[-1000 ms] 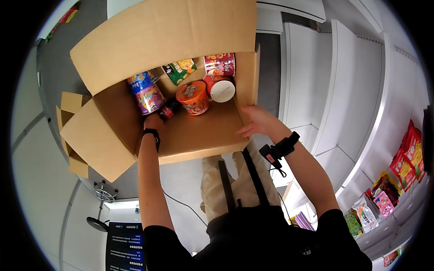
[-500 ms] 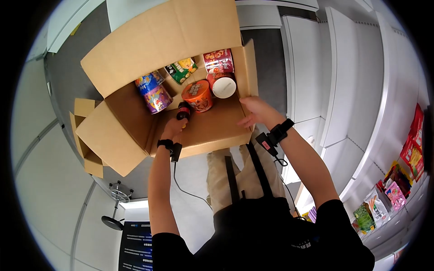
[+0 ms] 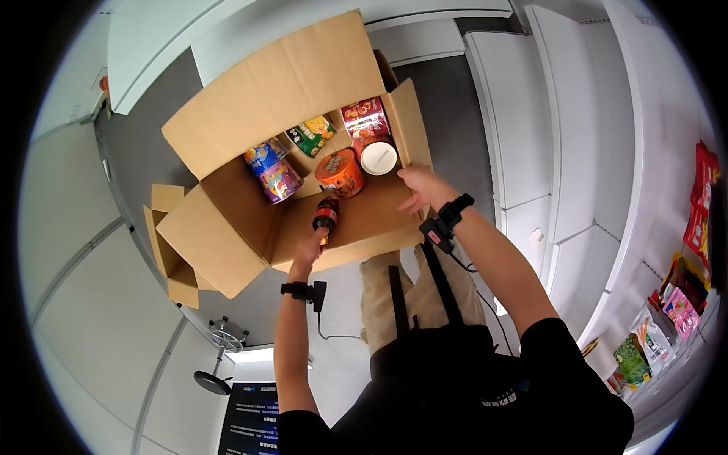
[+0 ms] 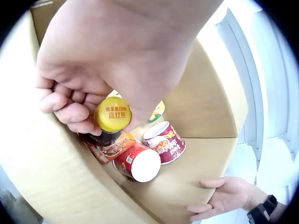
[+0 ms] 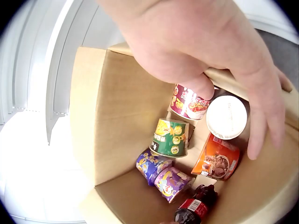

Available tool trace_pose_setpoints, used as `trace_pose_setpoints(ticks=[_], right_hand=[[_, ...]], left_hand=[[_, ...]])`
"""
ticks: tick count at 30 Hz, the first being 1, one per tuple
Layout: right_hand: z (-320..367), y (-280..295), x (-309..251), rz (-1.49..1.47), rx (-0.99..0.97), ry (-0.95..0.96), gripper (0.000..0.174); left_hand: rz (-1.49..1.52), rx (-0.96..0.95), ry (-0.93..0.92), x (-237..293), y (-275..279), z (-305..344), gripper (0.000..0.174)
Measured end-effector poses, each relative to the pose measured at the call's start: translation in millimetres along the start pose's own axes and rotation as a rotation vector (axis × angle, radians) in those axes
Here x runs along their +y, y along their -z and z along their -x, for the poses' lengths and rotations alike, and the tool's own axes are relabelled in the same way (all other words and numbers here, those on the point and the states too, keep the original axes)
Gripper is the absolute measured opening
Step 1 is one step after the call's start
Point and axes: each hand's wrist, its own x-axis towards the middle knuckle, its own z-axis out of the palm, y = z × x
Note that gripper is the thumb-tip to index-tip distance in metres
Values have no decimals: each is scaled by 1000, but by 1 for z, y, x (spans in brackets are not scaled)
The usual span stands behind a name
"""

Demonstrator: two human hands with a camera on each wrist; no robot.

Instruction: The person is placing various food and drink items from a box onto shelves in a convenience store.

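In the head view my left hand [image 3: 306, 250] grips a dark soft-drink bottle [image 3: 326, 215] with a red label by its neck end. Its yellow cap [image 4: 113, 115] shows beside the curled fingers in the left wrist view. The bottle slants inside a cardboard box [image 3: 371, 223], close to an orange instant-noodle tub [image 3: 340, 174]. On the box's right rim rests my right hand [image 3: 423, 188], its fingers fairly straight and spread at the edge. Near it lie a red tub with a white lid [image 3: 378, 158] and a maroon tub [image 3: 365, 117].
Also in the box are a green tub [image 5: 171, 137], a blue tub [image 5: 153, 164] and a purple tub [image 5: 172, 182]. Another opened carton [image 3: 171, 243] stands left of the box. White shelving [image 3: 584, 136] rises at right, with snack packets [image 3: 681, 311] lower down.
My left hand has drawn the bottle from beside the purple tub toward the box's near edge. The right hand stays at the right rim, while the head view has shifted.
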Motion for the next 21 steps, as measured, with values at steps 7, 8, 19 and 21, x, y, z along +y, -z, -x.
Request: trace_pose_setpoints(ticks=[7, 8, 19, 21], right_hand=[[-12, -4, 4, 3, 61, -21, 76], [-7, -3, 4, 8, 49, 14, 76], [-5, -8, 8, -89, 60, 89, 72], [11, -7, 13, -70, -1, 134, 76]], left_hand=[[-76, 160, -127, -20, -11, -6, 41], [-121, 192, -130, -20, -13, -6, 43], [-284, 227, -135, -32, 1, 72, 49], [-352, 282, -195, -31, 8, 94, 53]])
